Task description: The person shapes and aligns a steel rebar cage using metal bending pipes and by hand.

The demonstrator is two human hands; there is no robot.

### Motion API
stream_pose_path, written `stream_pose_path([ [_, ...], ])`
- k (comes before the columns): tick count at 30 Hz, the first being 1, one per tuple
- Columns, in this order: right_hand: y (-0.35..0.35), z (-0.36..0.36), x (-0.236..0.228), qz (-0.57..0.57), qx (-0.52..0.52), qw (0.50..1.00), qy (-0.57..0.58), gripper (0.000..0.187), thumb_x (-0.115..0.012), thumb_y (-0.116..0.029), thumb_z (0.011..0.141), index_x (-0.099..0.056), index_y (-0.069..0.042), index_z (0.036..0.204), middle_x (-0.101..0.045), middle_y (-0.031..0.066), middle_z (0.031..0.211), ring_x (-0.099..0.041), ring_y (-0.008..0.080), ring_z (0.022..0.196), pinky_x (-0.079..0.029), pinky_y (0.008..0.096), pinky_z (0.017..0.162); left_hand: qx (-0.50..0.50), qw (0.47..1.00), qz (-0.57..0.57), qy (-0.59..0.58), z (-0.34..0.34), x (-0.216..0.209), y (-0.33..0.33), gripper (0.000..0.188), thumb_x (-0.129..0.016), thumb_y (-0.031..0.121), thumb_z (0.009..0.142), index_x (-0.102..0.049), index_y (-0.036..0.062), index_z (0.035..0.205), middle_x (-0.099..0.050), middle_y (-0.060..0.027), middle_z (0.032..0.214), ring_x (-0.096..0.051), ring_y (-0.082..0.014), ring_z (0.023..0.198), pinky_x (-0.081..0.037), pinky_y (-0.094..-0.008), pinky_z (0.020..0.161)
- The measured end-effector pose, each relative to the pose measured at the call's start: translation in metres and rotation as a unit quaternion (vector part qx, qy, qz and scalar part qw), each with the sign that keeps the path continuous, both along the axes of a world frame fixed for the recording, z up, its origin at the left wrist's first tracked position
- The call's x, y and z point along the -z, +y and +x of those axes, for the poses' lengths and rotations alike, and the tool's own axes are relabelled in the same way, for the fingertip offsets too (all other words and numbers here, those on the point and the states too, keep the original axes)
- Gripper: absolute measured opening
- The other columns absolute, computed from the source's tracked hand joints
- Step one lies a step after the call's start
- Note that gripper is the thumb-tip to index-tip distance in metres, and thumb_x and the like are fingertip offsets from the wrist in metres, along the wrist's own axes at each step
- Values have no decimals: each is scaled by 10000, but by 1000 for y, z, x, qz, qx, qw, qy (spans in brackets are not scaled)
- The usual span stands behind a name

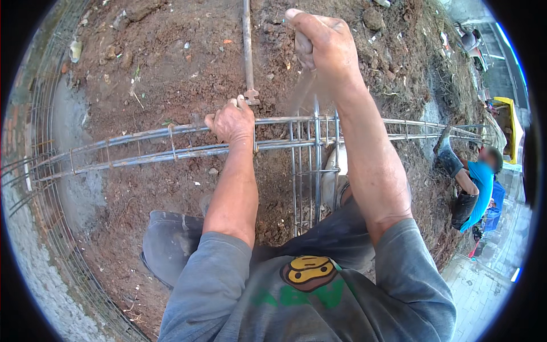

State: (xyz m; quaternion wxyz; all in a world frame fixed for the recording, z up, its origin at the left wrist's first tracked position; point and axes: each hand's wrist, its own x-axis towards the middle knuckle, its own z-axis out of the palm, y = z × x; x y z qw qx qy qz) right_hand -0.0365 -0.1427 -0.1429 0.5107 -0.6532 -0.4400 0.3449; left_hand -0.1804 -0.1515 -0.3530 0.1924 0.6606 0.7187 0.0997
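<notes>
A long cage of steel rebar (196, 151) crosses in front of me, its bars tied by rectangular stirrups. My left hand (232, 121) is closed around the cage's upper bar, by a stirrup. Just beyond its thumb is the notched head of a rusty metal bar (248, 54), which lies on the soil pointing away from me. My right hand (325, 47) is raised above the far side of the cage, its fingers curled into a fist. A blurred brownish streak hangs below that fist; what it holds is too smeared to name.
A second rebar cage section (317, 171) runs toward me between my legs. Brown soil (159, 68) with stones and scraps surrounds the cage. More rebar (48, 114) curves along the left. At right, a person in a blue shirt (480, 185) bends near the cage's far end.
</notes>
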Motion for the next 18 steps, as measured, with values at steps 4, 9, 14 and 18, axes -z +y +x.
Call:
stream_pose_path([
  [4,55,36,27,38,50,995,-72,414,-592,-283,976,-572,-66,624,-528,17,552,-496,132,512,-378,339,500,-21,995,-16,-92,1,-11,5,398,-585,515,912,-754,186,1057,-755,-140,925,-711,-272,887,-303,-408,1049],
  [9,126,60,57,100,84,876,-464,335,-498,-253,963,-654,-31,766,-642,217,712,-662,350,667,-477,459,611,2,909,-149,-388,10,-26,23,628,-795,437,805,-648,78,1299,-725,-121,1023,-675,-222,979,-534,-396,855],
  [14,115,8,44,196,-348,862,-313,333,-535,-297,952,-690,-2,940,-670,220,777,-668,339,744,-492,435,677,118,865,-83,-481,44,-37,19,645,-801,396,829,-603,61,1343,-711,-104,1096,-664,-208,1031,-498,-374,974],
  [18,107,-18,19,159,-449,844,-247,391,-559,-356,961,-680,14,925,-665,209,767,-641,312,718,-479,420,704,132,732,-111,-660,54,-50,25,473,-791,387,854,-691,41,1160,-722,-85,952,-675,-183,909,-519,-339,860],
])
